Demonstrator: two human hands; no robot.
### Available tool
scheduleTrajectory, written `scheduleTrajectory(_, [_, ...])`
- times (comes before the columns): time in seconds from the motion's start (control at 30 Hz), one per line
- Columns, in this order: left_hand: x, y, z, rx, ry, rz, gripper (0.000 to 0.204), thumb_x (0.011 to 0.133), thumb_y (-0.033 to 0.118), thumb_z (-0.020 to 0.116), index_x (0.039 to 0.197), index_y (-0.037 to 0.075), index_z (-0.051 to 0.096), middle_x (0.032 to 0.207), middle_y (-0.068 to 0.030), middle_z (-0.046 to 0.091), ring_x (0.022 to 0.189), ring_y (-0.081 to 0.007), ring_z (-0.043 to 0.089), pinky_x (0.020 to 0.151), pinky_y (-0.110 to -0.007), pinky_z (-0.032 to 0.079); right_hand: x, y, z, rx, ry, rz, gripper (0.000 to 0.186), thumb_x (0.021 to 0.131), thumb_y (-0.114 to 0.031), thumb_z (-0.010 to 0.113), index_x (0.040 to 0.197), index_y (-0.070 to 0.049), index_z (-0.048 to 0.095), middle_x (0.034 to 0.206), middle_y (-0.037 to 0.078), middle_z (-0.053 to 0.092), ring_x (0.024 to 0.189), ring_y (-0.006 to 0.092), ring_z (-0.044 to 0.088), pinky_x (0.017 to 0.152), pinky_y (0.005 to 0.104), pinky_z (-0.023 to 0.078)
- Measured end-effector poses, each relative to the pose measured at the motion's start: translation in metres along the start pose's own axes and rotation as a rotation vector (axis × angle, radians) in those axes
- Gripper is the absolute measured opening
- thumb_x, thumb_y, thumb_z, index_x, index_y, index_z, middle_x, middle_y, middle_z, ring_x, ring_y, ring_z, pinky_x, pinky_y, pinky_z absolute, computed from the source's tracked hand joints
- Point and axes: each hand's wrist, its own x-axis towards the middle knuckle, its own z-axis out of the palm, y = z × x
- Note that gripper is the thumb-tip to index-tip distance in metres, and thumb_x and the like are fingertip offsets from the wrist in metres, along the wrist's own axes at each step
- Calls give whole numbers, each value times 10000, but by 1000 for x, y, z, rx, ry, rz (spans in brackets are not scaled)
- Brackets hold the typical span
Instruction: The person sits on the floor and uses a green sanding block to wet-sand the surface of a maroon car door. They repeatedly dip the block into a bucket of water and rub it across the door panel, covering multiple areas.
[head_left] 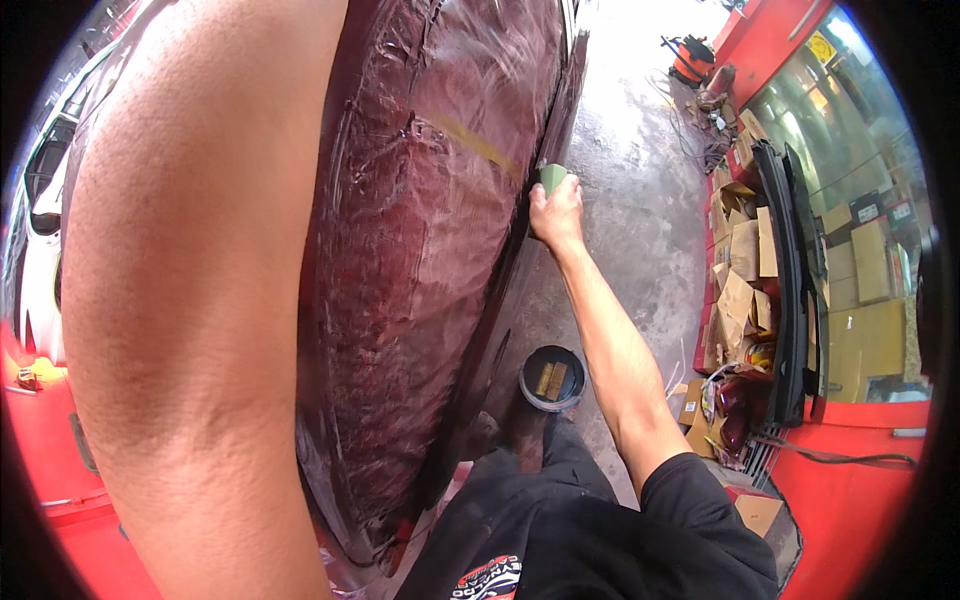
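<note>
My right hand [558, 212] reaches far forward with its fingers closed round a light green sanding block [551, 178]. The block is at the dark right edge of a car body, whose large surface is covered in wrinkled, dark red see-through masking film [410, 270]. A yellowish strip [465, 140] crosses the film to the left of this hand. Very close in front, my bare left arm [200, 300] fills the left side of the picture and runs up past the top edge. Its hand is outside the frame.
A dark bucket [537, 406] with brownish rectangular pieces inside stands on the grey floor [640, 230] by my legs. Along the right lie open cardboard boxes [740, 290], long black panels [785, 280] and a red-framed window. An orange-and-black machine [690, 60] stands at the far right, cables near it.
</note>
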Motion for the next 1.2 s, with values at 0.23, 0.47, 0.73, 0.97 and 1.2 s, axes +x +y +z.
scheduleTrajectory(0.23, [-4, -11, -1, 1, -5, -19, 920, 870, 500, 775, 1594, 44, 439, 1587, -251, 505, 1484, -380, 472, 1244, -420, 372, -257, -49, -56, 220, -246, -93, 567, 915, -3, 689, 1404, 63, 410, 1244, 329, 509, 1165, 543, 556, 993, 562, 490])
scheduleTrajectory(0.47, [0, -7, -1, -22, 8, 7, 924, 870, 501, 774, 1597, 44, 434, 1589, -252, 501, 1487, -381, 467, 1245, -421, 371, -109, -40, -37, -84, -141, -3, 428, 946, -95, 673, 1246, 95, 434, 1177, 347, 533, 1051, 540, 604, 873, 593, 518])
scheduleTrajectory(0.73, [1, -13, 2, -42, 15, 10, 929, 869, 501, 774, 1600, 44, 429, 1592, -254, 496, 1489, -384, 462, 1245, -422, 370, -231, -45, -59, 89, -222, -158, 556, 890, -12, 709, 1360, 74, 425, 1217, 347, 516, 1072, 567, 585, 899, 585, 515])
scheduleTrajectory(0.97, [8, -4, 3, -49, 28, 50, 933, 868, 502, 774, 1602, 44, 424, 1595, -255, 492, 1492, -386, 458, 1246, -423, 369, -30, -1, -13, -116, -48, -82, 562, 972, -183, 688, 1334, 126, 390, 1234, 387, 542, 1066, 571, 622, 903, 586, 544])
scheduleTrajectory(1.2, [2, -15, 1, -31, 9, 15, 938, 868, 503, 774, 1605, 44, 419, 1598, -256, 488, 1494, -387, 454, 1247, -424, 369, -229, -38, -56, 208, -215, -246, 575, 877, 64, 686, 1392, 44, 432, 1241, 325, 512, 1117, 550, 586, 946, 552, 511])
